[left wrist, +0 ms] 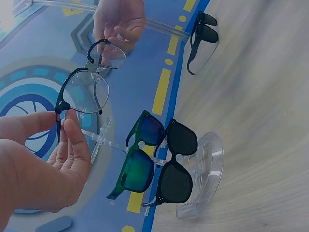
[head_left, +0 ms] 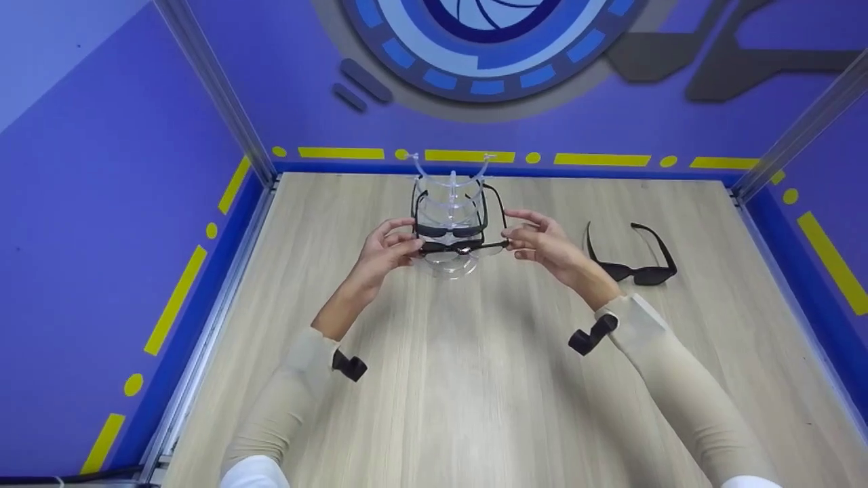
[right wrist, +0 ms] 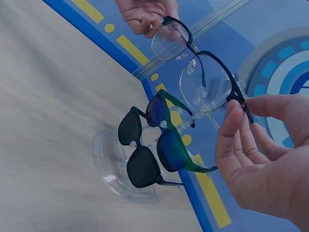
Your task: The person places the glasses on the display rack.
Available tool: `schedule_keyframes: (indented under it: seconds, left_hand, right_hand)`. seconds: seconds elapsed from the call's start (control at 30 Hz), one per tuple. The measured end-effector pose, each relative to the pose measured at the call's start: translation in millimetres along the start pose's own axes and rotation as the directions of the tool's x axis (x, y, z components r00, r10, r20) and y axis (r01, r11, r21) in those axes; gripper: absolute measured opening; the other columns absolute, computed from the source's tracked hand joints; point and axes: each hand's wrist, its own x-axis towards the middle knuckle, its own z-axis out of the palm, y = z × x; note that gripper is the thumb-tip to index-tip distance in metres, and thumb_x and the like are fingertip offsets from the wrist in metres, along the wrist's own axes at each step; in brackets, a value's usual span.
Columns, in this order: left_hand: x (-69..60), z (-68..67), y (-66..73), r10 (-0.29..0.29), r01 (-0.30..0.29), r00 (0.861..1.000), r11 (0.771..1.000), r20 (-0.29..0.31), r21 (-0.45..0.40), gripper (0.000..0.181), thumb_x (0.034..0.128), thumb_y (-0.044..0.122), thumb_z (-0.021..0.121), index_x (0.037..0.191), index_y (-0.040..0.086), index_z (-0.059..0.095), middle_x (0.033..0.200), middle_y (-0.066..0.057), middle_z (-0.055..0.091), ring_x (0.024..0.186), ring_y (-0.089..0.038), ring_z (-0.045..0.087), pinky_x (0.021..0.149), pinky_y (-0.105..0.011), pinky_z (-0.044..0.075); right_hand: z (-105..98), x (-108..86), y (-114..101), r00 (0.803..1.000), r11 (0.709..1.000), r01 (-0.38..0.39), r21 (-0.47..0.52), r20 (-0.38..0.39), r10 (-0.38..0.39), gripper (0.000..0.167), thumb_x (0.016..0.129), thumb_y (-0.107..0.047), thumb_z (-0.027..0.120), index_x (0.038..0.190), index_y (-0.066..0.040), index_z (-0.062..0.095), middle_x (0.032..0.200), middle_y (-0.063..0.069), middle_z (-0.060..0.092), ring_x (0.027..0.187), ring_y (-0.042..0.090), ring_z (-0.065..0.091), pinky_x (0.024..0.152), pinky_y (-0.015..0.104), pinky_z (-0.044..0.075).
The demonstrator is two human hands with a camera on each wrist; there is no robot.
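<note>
Both hands hold a pair of clear-lensed eyeglasses [left wrist: 63, 94] with a black browline, one at each side, raised in front of a clear display stand [head_left: 453, 177]. My left hand [head_left: 384, 252] pinches the frame's left end between thumb and fingers. At the other end, my right hand [right wrist: 270, 169] pinches the hinge and temple. Lower on the stand sit green-framed sunglasses [left wrist: 138, 171] with mirrored lenses. Beneath those, black sunglasses [left wrist: 176, 181] rest on the rack near its round clear base [left wrist: 217, 159]. The stand's upper arms [head_left: 488, 157] carry no glasses.
Another pair of black sunglasses [head_left: 652, 275] lies on the wooden tabletop [head_left: 447, 393], right of the stand, temples pointing back. Blue printed panels [head_left: 325, 122] with metal corner posts [head_left: 213, 88] enclose the table at the back and sides.
</note>
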Motion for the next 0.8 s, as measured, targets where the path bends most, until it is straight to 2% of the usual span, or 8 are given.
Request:
schedule_keyframes:
  seconds: [0.27,0.53,0.8]
  left_hand:
    - [6.6,-3.4,2.6,-0.023,0.023,0.999,1.000,-0.024,0.009,0.049,0.0970,0.007,0.068,0.143,0.003,0.050,0.092,0.007,0.069,0.081,-0.009,0.066,0.076,-0.025,0.054]
    - [13.7,-8.1,5.0,-0.011,0.011,1.000,1.000,-0.019,-0.021,0.049,0.0972,0.005,0.068,0.143,0.002,0.050,0.094,0.006,0.071,0.080,-0.007,0.067,0.076,-0.026,0.056]
    - [19.8,-14.0,7.8,-0.013,0.014,0.999,1.000,-0.044,0.013,0.046,0.0981,0.007,0.067,0.142,0.007,0.053,0.098,0.003,0.071,0.081,-0.007,0.068,0.077,-0.025,0.055]
  right_hand:
    - [2,4.7,-4,1.000,1.000,-0.002,0.019,-0.001,0.002,0.056,0.098,-0.002,0.061,0.150,-0.007,0.041,0.095,-0.003,0.070,0.081,0.011,0.068,0.073,0.022,0.055]
    - [6,12.5,-5,1.000,1.000,-0.002,0.023,-0.017,0.002,0.055,0.098,-0.002,0.060,0.150,-0.006,0.042,0.096,-0.002,0.070,0.083,0.011,0.067,0.073,0.022,0.056]
    - [11,22.3,-6,1.000,1.000,-0.002,0.029,-0.026,0.003,0.056,0.099,-0.004,0.061,0.151,-0.004,0.041,0.096,-0.003,0.070,0.082,0.011,0.067,0.072,0.020,0.055]
